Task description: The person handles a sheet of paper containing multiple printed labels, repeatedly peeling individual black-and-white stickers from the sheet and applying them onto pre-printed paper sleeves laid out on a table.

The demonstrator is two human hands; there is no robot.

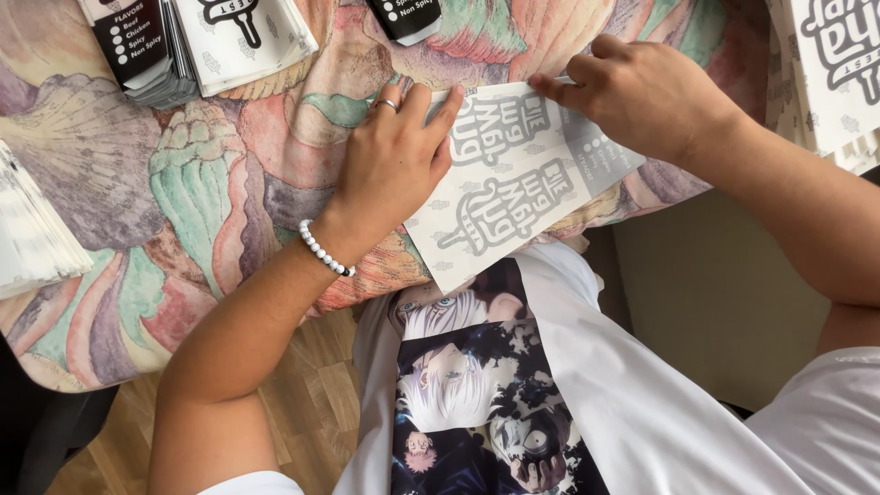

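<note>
A flat white printed paper sleeve (513,188) with grey lettering lies on a table covered by a shell-patterned cloth (183,202). My left hand (392,160), with a ring and a white bead bracelet, presses flat on the sleeve's left edge. My right hand (642,92) pinches the sleeve's upper right corner with curled fingers. The sleeve's near end hangs over the table edge above my white printed T-shirt (495,385).
Stacks of the same flat sleeves sit at the far left (156,50), top middle (247,37), top centre (408,16), right edge (834,64) and left edge (32,234). Wooden floor (302,403) shows below the table.
</note>
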